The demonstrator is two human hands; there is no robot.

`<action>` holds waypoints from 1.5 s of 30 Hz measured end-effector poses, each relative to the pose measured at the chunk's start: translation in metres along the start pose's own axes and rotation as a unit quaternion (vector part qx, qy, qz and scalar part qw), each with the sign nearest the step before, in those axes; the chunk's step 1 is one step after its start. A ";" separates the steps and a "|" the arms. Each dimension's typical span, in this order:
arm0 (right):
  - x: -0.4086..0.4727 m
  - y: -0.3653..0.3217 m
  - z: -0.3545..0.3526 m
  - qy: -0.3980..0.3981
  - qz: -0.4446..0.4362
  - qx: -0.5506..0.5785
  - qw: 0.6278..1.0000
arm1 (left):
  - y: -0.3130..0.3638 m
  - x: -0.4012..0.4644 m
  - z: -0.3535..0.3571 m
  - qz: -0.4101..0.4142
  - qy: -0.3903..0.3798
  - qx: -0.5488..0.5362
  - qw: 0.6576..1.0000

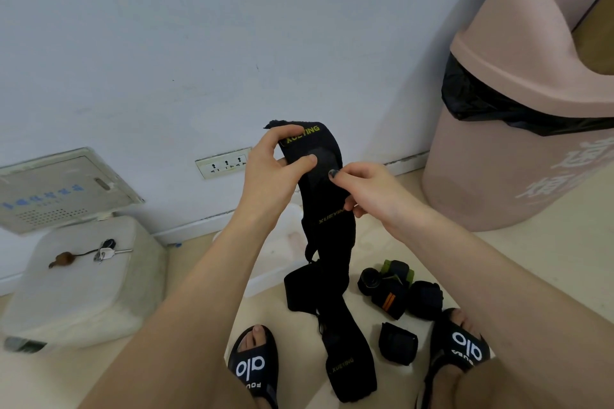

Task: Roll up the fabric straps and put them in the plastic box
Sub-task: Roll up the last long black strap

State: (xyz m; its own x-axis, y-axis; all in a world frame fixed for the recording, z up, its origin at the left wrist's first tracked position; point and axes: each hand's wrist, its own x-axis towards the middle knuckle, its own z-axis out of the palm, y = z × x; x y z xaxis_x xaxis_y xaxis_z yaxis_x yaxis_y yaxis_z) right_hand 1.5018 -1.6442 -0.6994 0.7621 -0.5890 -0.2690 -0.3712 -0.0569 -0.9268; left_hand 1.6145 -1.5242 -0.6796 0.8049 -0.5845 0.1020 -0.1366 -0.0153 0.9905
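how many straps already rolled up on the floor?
4, clustered on the floor between the feet: black roll, green-edged one behind it, orange-striped one in front, black roll at right. A flatter bundle lies nearer; others may be hidden.

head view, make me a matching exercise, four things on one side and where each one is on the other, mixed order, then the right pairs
Things:
1. long black strap
2. keys
3. rolled straps
4. black bin liner

Places:
A. on the floor between the two sandalled feet
B. on the lid of the white box
C. held up by the left hand and right hand
D. under the lid of the pink bin

Pairs: 1-C, 2-B, 3-A, 4-D
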 end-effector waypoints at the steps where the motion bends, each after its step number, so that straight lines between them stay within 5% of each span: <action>1: 0.000 0.000 0.000 0.004 -0.007 -0.012 1.000 | 0.000 0.000 0.000 0.001 0.001 -0.001 1.000; 7: 0.000 -0.003 -0.002 0.040 -0.023 -0.075 0.996 | 0.000 0.003 -0.002 -0.009 0.006 -0.021 1.000; 13: 0.000 -0.002 -0.006 -0.058 -0.085 0.082 0.991 | 0.003 0.002 0.000 -0.023 -0.010 -0.065 0.998; 23: -0.007 -0.012 -0.005 -0.086 -0.105 0.217 0.967 | -0.001 -0.004 0.017 -0.029 -0.029 -0.021 0.999; 29: -0.006 0.007 0.000 -0.192 -0.087 0.028 0.977 | -0.001 0.005 0.011 -0.080 0.079 -0.109 0.988; 34: -0.008 0.001 -0.001 -0.129 -0.085 0.119 0.981 | -0.001 0.006 0.013 -0.170 0.028 -0.124 0.977; 38: -0.008 -0.004 0.000 -0.083 -0.076 0.211 0.971 | -0.005 -0.006 0.023 -0.127 -0.004 -0.045 0.991; 45: -0.016 0.003 0.009 -0.119 -0.106 0.052 0.986 | -0.003 0.005 0.011 -0.175 0.078 -0.157 0.969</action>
State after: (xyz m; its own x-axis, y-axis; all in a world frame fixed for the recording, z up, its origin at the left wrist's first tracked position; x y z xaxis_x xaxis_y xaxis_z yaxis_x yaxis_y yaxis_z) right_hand 1.4930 -1.6275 -0.7003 0.9242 -0.3659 -0.1096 -0.1440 -0.0679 -0.9872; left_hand 1.6126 -1.5365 -0.6835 0.8509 -0.4580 -0.2572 0.3236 0.0714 0.9435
